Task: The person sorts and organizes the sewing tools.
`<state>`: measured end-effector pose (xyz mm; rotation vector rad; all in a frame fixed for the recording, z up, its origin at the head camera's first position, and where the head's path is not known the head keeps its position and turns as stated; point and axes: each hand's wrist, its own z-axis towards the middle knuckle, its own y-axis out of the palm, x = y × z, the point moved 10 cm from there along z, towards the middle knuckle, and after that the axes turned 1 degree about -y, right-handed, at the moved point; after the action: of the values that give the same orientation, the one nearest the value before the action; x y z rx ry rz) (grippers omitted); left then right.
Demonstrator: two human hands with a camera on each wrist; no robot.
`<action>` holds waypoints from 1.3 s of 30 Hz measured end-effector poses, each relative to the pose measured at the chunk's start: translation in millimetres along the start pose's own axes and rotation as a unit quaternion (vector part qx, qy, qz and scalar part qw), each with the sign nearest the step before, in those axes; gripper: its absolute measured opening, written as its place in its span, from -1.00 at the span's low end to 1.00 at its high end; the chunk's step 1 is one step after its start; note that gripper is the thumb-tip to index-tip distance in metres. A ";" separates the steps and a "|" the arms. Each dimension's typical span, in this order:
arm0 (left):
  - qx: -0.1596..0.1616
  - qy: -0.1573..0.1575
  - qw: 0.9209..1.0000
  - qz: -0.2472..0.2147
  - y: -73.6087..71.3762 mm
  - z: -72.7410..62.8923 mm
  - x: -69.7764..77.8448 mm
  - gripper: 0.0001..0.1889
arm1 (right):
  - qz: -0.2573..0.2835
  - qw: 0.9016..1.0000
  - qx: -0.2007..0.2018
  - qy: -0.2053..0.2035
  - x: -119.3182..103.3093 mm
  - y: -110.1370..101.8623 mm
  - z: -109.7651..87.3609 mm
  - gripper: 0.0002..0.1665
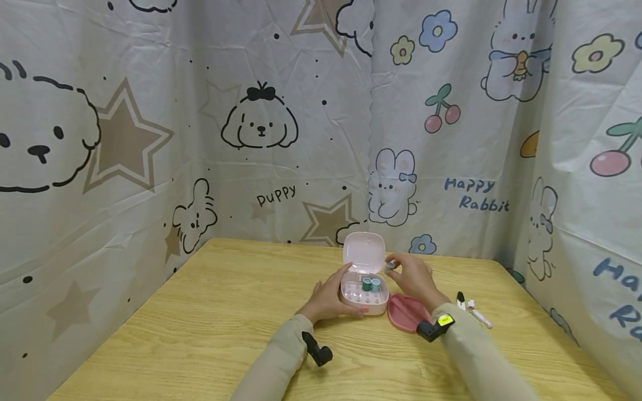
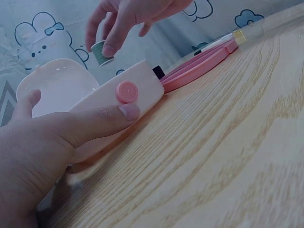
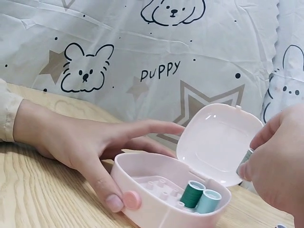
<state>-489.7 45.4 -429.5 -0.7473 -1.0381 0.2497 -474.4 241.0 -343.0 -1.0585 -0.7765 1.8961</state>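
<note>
— Hands: state of each?

— Left hand (image 1: 327,296) grips the pink sewing box (image 3: 171,216), thumb along the front wall, fingers round the side. Right hand (image 1: 413,278) pinches a grey-green thread spool (image 2: 100,53) between thumb and fingertips, raised beside the open lid (image 1: 364,253). The box sits between the 2 hands.

— Why those grips?

— Judgement: the left braces the box against sliding; the right uses a fingertip pinch because the spool is small.

— And inside?

— 2 spools upright toward the right hand's side: dark green spool (image 3: 192,194), pale teal spool (image 3: 208,202), touching or nearly so. Pegs (image 3: 164,195) rise from the floor nearer the left hand, presumably for keeping spools upright.

— Differences between views?

— Left wrist: round pink button (image 2: 127,91) face-on, just above the left thumb; interior hidden. Right wrist: interior and pegs clear, but fingers cover much of the held spool. Head: dark pink tray (image 1: 407,313) by the right wrist, plus a black-and-white item (image 1: 461,301) beyond it, identity unclear.
</note>
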 end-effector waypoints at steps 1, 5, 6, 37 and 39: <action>-0.001 0.000 1.000 0.002 0.2 0.0 0.0 0.34 | 0.003 1.000 0.001 -0.001 -2.2 1.1 0.4 -0.68; 0.000 0.003 1.000 0.004 0.0 -0.5 1.1 0.34 | 0.013 1.000 0.006 -0.007 -10.3 6.5 1.8 -0.67; 0.000 0.003 1.000 0.004 0.2 -0.5 1.2 0.34 | 0.015 1.000 0.006 -0.007 -12.1 8.0 2.1 -0.67; -0.002 0.012 1.000 0.010 0.4 -1.5 2.3 0.33 | -0.041 0.999 -0.027 -0.017 -51.6 60.2 11.3 -0.70; -0.001 0.012 1.000 0.011 0.5 -1.4 2.3 0.34 | -0.041 0.999 -0.027 -0.016 -51.5 61.5 11.1 -0.70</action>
<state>-487.2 46.4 -428.6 -0.7624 -1.0080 0.2590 -489.3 165.3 -367.7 -1.0153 -0.8797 1.8358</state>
